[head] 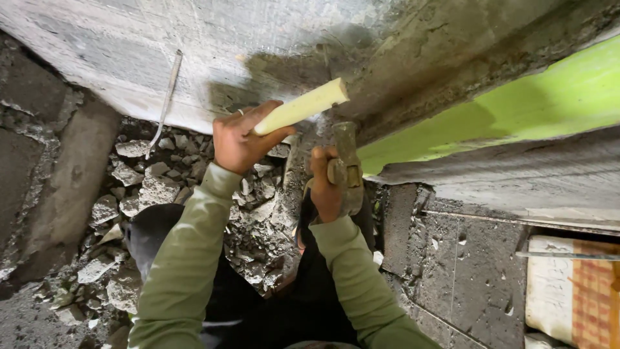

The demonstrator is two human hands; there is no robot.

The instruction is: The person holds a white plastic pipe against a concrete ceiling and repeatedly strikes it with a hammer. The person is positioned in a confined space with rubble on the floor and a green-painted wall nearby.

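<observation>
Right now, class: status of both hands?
Left hand grips pale wooden handle. Right hand holds metal tool at wall. Rubble underfoot.

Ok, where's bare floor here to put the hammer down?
Bare spots: the grey tiles right of the right hand, before the sack, and the slab at far left. Rubble crowds the floor below the left hand and the wall.

This is a building site, a room under demolition or repair. Broken grey concrete rubble (161, 194) lies heaped on the rough grey floor (465, 271) at the foot of a bare, chipped grey cement wall (258, 39). A bent steel rod (165, 103) juts from that wall, beside a strip of bright green paint (555, 97).
</observation>
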